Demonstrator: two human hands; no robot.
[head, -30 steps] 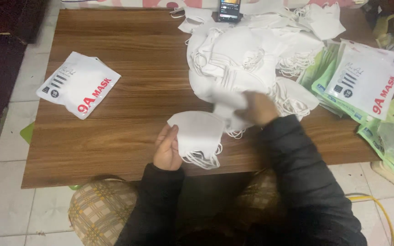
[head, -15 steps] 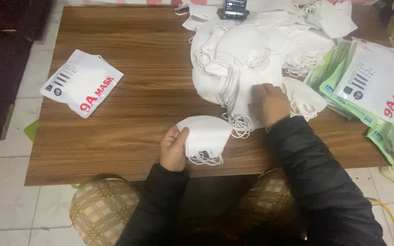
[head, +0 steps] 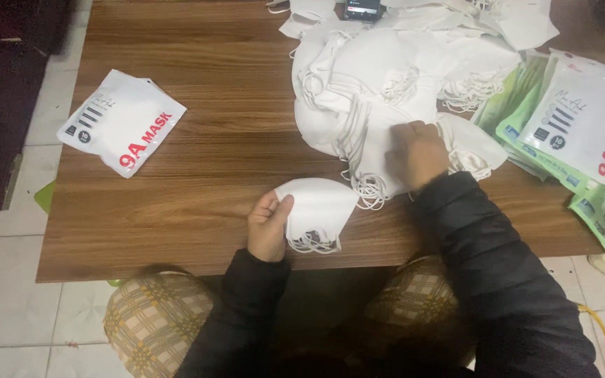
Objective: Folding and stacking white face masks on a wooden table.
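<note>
Masks, white and folded flat, are sitting as a small stack (head: 318, 210) pinched in the left hand (head: 269, 227), whose fingers are clamping its left edge against the thumb near the tabletop's (head: 197, 182) front edge. Its long axis is running away to the right of those fingers, ear loops trailing below. Just beyond, up and right, the right hand (head: 416, 152) is lying curled on the big loose mask pile (head: 379, 77); whether its fingers are gripping a mask I cannot tell. This hand is the nearer one to the pile. Farther left a white packet (head: 120, 120) is lying; green-and-white packets (head: 575, 126) are resting right of the pile.
</note>
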